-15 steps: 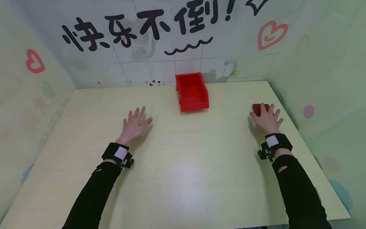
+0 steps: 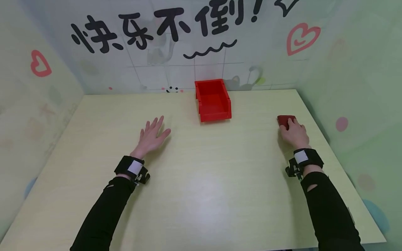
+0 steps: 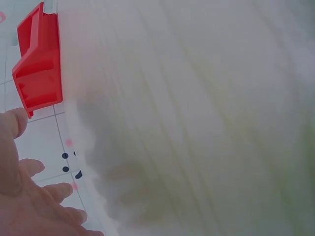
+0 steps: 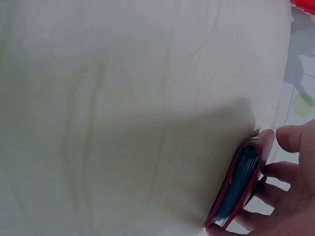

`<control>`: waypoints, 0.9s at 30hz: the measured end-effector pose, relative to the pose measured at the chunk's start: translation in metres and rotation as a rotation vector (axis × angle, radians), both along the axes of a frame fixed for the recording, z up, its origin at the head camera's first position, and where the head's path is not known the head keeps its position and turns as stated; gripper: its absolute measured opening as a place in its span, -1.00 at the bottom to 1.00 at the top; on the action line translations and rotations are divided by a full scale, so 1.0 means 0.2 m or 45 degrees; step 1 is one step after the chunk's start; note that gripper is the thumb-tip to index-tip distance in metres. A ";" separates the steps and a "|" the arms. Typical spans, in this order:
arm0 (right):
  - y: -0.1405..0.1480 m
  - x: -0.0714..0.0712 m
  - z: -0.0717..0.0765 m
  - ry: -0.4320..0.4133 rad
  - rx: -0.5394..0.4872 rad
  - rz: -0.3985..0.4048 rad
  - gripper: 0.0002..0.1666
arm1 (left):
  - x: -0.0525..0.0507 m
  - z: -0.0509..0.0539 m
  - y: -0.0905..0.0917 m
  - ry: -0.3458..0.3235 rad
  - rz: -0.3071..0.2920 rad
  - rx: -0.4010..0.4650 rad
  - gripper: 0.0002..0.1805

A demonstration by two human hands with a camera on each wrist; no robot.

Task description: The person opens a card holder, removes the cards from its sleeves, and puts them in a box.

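The dark red wallet (image 2: pixel 282 119) lies near the right edge of the tabletop (image 2: pixel 201 181), its long axis apparently running left to right, just ahead of the right hand (image 2: pixel 295 134), whose bent fingers grip it; well apart leftward, beyond the red bin (image 2: pixel 216 116), the left hand (image 2: pixel 150 139) spreads wide, holding nothing.

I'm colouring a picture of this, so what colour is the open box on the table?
The box is bright red, clearest in the head view.

Black sleeves (image 2: pixel 100 212), black wristbands (image 2: pixel 314 157), white patches (image 2: pixel 135 167)
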State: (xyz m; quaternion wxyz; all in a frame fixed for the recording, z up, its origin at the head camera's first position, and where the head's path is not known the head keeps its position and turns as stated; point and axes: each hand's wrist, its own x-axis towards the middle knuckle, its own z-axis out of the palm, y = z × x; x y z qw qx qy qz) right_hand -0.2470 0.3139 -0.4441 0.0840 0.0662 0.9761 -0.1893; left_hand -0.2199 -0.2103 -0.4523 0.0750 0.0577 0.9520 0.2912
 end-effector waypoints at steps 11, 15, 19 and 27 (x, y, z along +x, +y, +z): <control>-0.13 0.05 0.01 0.326 -0.137 0.047 -0.55 | 0.02 0.02 0.02 -0.012 -0.024 0.051 -0.20; -0.17 0.05 0.01 0.297 -0.147 0.086 -0.60 | 0.04 0.03 0.03 -0.030 -0.035 0.062 -0.20; -0.23 0.06 0.00 0.243 -0.159 0.155 -0.63 | 0.05 0.03 0.04 -0.048 -0.050 0.068 -0.21; -0.42 0.08 -0.01 0.061 -0.246 0.291 -0.64 | 0.06 0.04 0.08 -0.047 -0.103 0.081 -0.22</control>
